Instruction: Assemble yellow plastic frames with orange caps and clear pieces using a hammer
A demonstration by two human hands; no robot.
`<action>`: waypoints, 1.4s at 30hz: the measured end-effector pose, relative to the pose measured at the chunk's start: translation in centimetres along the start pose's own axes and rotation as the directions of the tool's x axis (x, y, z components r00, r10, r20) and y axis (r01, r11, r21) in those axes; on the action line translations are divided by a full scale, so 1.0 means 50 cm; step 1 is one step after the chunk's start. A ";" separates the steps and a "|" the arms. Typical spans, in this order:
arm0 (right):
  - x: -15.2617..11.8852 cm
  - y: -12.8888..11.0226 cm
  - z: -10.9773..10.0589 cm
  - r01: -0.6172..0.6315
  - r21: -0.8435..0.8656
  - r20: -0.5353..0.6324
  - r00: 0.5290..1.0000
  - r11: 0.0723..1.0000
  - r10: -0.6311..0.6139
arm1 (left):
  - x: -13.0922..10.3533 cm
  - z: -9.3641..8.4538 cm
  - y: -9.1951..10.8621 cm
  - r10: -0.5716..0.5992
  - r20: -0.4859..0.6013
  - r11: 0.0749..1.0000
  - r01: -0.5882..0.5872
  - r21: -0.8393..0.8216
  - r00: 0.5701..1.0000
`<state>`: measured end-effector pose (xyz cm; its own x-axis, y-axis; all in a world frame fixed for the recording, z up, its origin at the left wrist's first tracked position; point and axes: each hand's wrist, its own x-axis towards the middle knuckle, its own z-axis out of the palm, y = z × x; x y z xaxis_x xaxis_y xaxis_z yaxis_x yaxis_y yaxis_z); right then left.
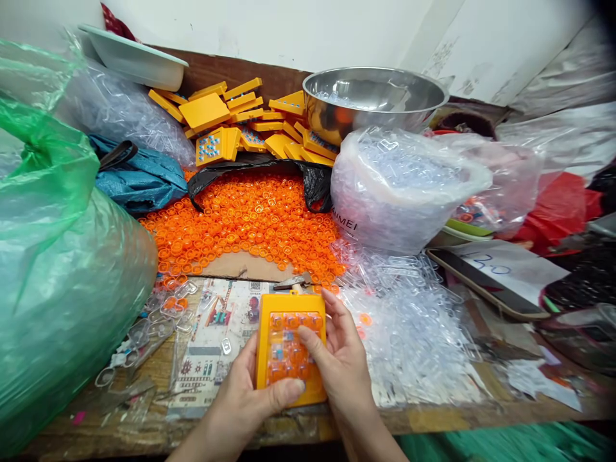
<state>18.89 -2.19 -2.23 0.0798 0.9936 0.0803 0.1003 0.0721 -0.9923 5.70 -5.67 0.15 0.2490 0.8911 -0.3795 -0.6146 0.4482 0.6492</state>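
Observation:
A yellow plastic case is held between both hands above the front of the table. Clear-and-orange round pieces sit in rows on its face, with a few blue spots among them. My left hand grips the lower left side, its thumb lying across the bottom row. On the right edge, my right hand wraps round the case with its thumb pressing on the pieces near the middle. Under the case lies a printed sheet.
Behind spreads a heap of orange rings, with stacked yellow cases beyond. Clear plastic pieces cover the right side, near a phone. A bulging green bag stands left; a steel bowl sits at the back.

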 end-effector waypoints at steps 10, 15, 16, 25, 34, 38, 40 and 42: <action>-0.016 -0.038 -0.297 0.498 -0.863 0.417 0.795 0.084 -0.440 | 0.000 -0.013 0.030 -0.065 -0.058 0.996 0.061 -0.063 0.996; -0.016 0.054 -0.304 0.545 -0.834 0.444 0.754 0.084 -0.484 | -0.001 -0.007 0.021 -0.113 -0.047 0.988 0.107 -0.115 0.993; -0.009 0.065 -0.292 0.547 -0.831 0.427 0.747 0.104 -0.510 | -0.002 -0.006 0.019 -0.119 -0.048 0.988 0.113 -0.109 0.992; 0.070 0.037 -0.194 0.446 -0.785 0.034 0.725 0.430 -0.688 | 0.001 -0.004 0.016 -0.121 -0.139 0.989 0.107 -0.100 0.983; -0.003 -0.059 -0.113 0.512 -0.199 0.261 0.850 0.836 -0.458 | 0.003 0.008 0.022 -0.146 -0.129 0.981 0.126 -0.148 0.981; -0.004 -0.057 -0.085 0.611 -0.107 0.366 0.758 0.784 -0.540 | 0.001 0.011 0.023 -0.140 -0.098 0.978 0.122 -0.168 0.985; 0.003 -0.055 -0.079 0.628 -0.099 0.403 0.735 0.772 -0.545 | -0.001 0.009 0.023 -0.131 -0.090 0.982 0.116 -0.148 0.987; 0.008 -0.057 -0.081 0.636 -0.091 0.447 0.714 0.767 -0.539 | -0.003 0.006 0.022 -0.121 -0.062 0.987 0.113 -0.117 0.991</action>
<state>22.66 -2.38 1.02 -0.4403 0.7094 0.5503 0.2175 0.6790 -0.7012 5.19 -5.28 1.11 0.2747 0.8242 -0.4952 -0.6659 0.5346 0.5203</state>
